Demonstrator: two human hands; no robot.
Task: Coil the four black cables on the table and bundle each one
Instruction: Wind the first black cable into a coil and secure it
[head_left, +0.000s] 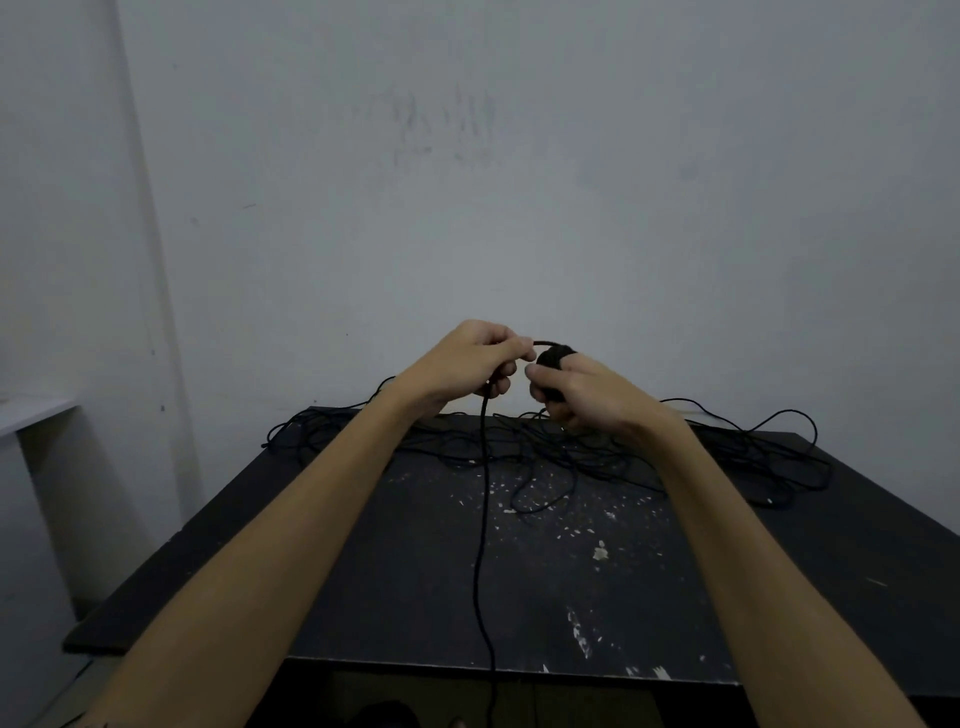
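Trailing down frame centre, thin black cable (484, 519) ran to left hand (475, 364), pinching it; right hand (582, 392) gripped small dark coil (551, 359), apparently mid-winding. Next: another wrap.

Head view, perhaps tilted downward.

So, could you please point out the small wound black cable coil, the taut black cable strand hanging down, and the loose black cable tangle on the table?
small wound black cable coil (551, 359), head view, its top.
taut black cable strand (483, 519), head view, mid-length.
loose black cable tangle (587, 457), head view, its middle.
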